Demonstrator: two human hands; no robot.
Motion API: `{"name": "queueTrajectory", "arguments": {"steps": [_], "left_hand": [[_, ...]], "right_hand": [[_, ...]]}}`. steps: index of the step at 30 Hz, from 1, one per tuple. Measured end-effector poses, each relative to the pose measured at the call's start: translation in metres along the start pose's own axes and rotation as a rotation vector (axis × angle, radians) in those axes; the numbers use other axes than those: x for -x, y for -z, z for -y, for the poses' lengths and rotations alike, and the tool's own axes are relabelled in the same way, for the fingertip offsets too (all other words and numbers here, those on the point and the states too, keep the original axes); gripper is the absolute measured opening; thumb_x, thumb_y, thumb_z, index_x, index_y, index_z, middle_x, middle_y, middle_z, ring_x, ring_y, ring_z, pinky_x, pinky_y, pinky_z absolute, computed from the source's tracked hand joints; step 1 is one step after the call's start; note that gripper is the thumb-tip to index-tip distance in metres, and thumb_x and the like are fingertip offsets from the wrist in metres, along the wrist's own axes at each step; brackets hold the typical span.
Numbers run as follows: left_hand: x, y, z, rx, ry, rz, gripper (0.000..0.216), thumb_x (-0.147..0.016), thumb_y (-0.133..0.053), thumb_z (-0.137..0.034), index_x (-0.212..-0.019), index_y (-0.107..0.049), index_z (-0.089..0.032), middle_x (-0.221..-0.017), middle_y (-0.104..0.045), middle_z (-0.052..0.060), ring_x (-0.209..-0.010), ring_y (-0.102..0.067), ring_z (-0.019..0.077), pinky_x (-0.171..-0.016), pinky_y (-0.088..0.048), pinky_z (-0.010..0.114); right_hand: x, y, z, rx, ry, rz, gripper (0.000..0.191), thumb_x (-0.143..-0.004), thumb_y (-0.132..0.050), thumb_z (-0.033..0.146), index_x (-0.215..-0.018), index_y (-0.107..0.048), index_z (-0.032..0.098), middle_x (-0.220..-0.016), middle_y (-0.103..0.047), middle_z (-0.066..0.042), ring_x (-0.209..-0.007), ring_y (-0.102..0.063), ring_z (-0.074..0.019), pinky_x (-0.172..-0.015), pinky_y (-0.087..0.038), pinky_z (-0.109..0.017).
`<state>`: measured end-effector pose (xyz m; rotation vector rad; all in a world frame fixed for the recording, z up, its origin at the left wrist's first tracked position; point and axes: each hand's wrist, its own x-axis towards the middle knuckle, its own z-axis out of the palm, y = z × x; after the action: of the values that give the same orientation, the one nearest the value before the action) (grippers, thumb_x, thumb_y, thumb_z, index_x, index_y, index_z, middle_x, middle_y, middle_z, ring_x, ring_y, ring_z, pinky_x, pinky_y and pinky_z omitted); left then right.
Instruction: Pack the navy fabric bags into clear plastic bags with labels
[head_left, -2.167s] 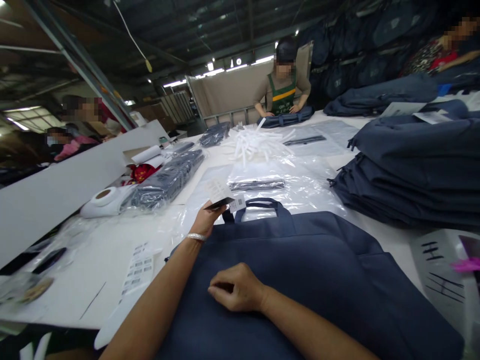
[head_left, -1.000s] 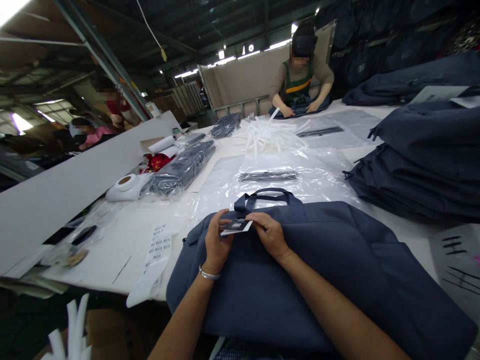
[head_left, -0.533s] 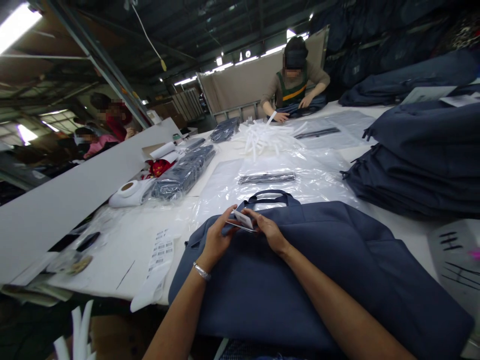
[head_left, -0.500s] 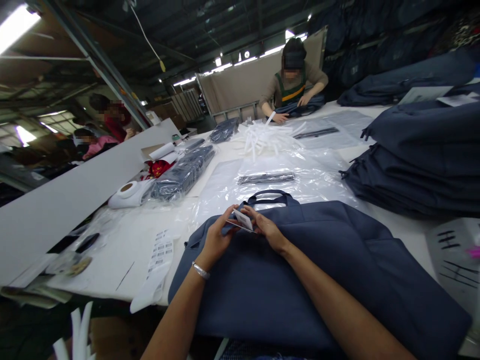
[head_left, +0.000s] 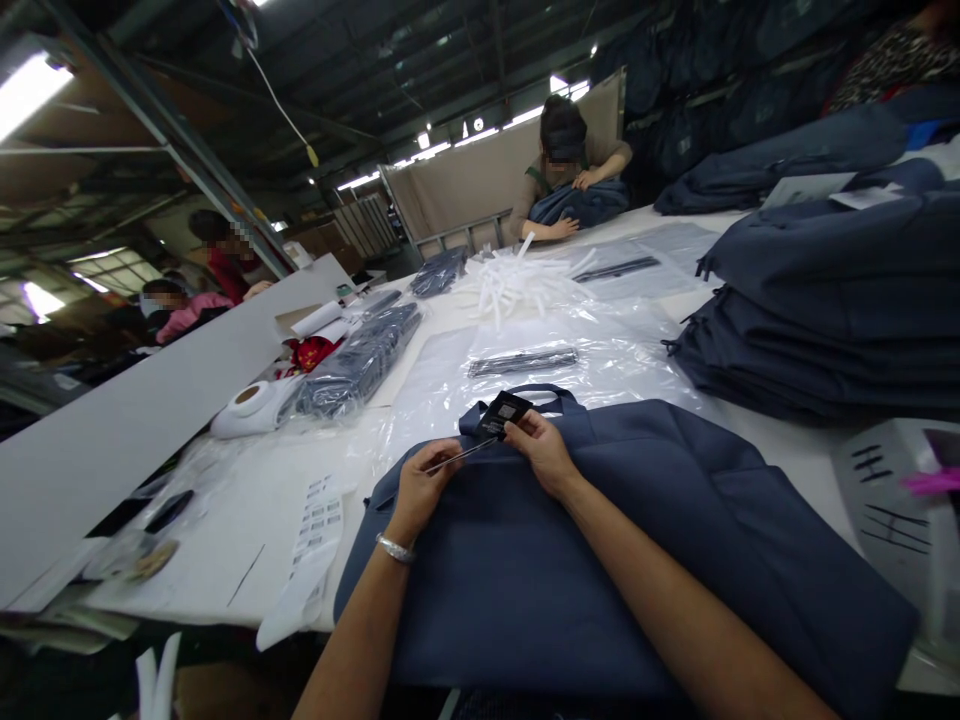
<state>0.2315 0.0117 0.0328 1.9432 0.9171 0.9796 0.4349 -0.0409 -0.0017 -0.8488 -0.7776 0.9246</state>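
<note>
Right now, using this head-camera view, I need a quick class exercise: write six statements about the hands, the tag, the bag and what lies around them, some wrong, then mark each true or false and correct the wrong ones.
1. The left hand has a silvery bracelet at its wrist. True.
2. The right hand holds a black tag. True.
3. The two hands are clasped together. False: they are apart.
4. The navy bag lies beneath both forearms. True.
5. The tag's visible black face is blank. False: it bears pale print.
6. Nothing lies beyond the bag. False: a heap of white strips does.
</note>
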Motion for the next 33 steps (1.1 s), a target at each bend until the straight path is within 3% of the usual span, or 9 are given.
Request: {"name": "queueTrajectory", "arguments": {"steps": [3, 9, 12, 17, 23, 25, 28, 31, 33], "left_hand": [[-0.001, -0.002, -0.001, -0.061, -0.029, -0.036, 0.028, -0.079, -0.072, -0.037, -0.100, -0.072, -0.018, -0.104, -0.072, 0.008, -0.098, -0.068, 0.0233, -0.090, -0.055, 0.039], [-0.004, -0.005, -0.019, -0.222, -0.214, 0.022, 0.050, -0.085, -0.066, -0.033, -0.133, -0.056, -0.026, -0.132, -0.061, 0.008, -0.121, -0.059, 0.0238, -0.103, -0.050, 0.043], [-0.005, -0.005, -0.028, -0.327, -0.250, 0.042, 0.040, -0.087, -0.064, -0.033, -0.126, -0.062, -0.025, -0.121, -0.068, 0.006, -0.115, -0.063, 0.0238, -0.102, -0.050, 0.044], [0.007, -0.015, -0.033, -0.281, -0.112, -0.087, 0.022, -0.084, -0.067, -0.037, -0.097, -0.072, -0.020, -0.097, -0.074, 0.006, -0.090, -0.070, 0.0224, -0.083, -0.058, 0.038], [0.033, -0.016, -0.047, -0.189, -0.059, -0.003, 0.061, -0.084, -0.068, -0.032, -0.140, -0.047, -0.025, -0.112, -0.069, 0.006, -0.095, -0.070, 0.0193, -0.088, -0.058, 0.036], [0.037, -0.012, -0.053, -0.297, -0.072, -0.037, 0.062, -0.084, -0.067, -0.032, -0.142, -0.046, -0.027, -0.105, -0.070, 0.004, -0.088, -0.070, 0.0178, -0.083, -0.059, 0.034], [0.042, -0.011, -0.054, -0.387, -0.039, -0.092, 0.060, -0.085, -0.065, -0.030, -0.141, -0.047, -0.027, -0.091, -0.070, 0.002, -0.077, -0.068, 0.0164, -0.072, -0.059, 0.030], [0.054, -0.018, -0.041, -0.230, 0.084, -0.159, 0.064, -0.087, -0.062, -0.033, -0.146, -0.039, -0.023, -0.085, -0.068, 0.002, -0.070, -0.067, 0.0161, -0.061, -0.058, 0.028], [0.064, -0.022, -0.027, -0.069, 0.211, -0.108, 0.064, -0.090, -0.057, -0.037, -0.148, -0.035, -0.020, -0.084, -0.069, 0.003, -0.067, -0.068, 0.0168, -0.055, -0.057, 0.027]], "right_hand": [[0.002, -0.001, 0.001, 0.153, 0.122, -0.046, 0.031, -0.077, -0.073, 0.048, -0.084, -0.067, 0.018, -0.080, -0.069, -0.003, -0.075, -0.065, -0.0185, -0.073, -0.054, -0.030], [0.009, 0.007, 0.004, 0.549, 0.446, 0.072, 0.020, -0.092, -0.059, 0.037, -0.097, -0.074, 0.024, -0.094, -0.073, -0.005, -0.088, -0.067, -0.0218, -0.082, -0.052, -0.034], [0.011, 0.009, 0.011, 0.710, 0.524, 0.195, 0.027, -0.099, -0.047, 0.032, -0.111, -0.071, 0.025, -0.102, -0.073, -0.006, -0.095, -0.065, -0.0217, -0.088, -0.049, -0.037], [0.015, 0.008, 0.019, 0.807, 0.626, 0.300, 0.029, -0.096, -0.054, 0.033, -0.122, -0.065, 0.025, -0.114, -0.070, -0.007, -0.113, -0.058, -0.0245, -0.110, -0.033, -0.049], [0.015, 0.007, 0.007, 0.701, 0.515, 0.449, 0.038, -0.096, -0.044, 0.014, -0.123, -0.066, 0.029, -0.105, -0.067, -0.005, -0.100, -0.062, -0.0181, -0.090, -0.051, -0.034], [0.016, 0.005, 0.004, 0.709, 0.516, 0.485, 0.042, -0.095, -0.044, 0.014, -0.129, -0.062, 0.031, -0.105, -0.066, -0.004, -0.101, -0.062, -0.0178, -0.089, -0.051, -0.032], [0.018, 0.003, 0.006, 0.721, 0.536, 0.375, 0.042, -0.095, -0.052, 0.022, -0.135, -0.057, 0.032, -0.113, -0.066, -0.005, -0.108, -0.061, -0.0195, -0.098, -0.049, -0.036], [0.023, 0.001, 0.012, 0.730, 0.582, 0.256, 0.035, -0.094, -0.058, 0.027, -0.128, -0.063, 0.030, -0.121, -0.066, -0.006, -0.115, -0.059, -0.0210, -0.104, -0.046, -0.038], [0.029, 0.000, 0.014, 0.745, 0.592, 0.346, 0.026, -0.094, -0.058, 0.028, -0.117, -0.070, 0.028, -0.114, -0.070, -0.005, -0.108, -0.063, -0.0197, -0.099, -0.049, -0.035]]}}
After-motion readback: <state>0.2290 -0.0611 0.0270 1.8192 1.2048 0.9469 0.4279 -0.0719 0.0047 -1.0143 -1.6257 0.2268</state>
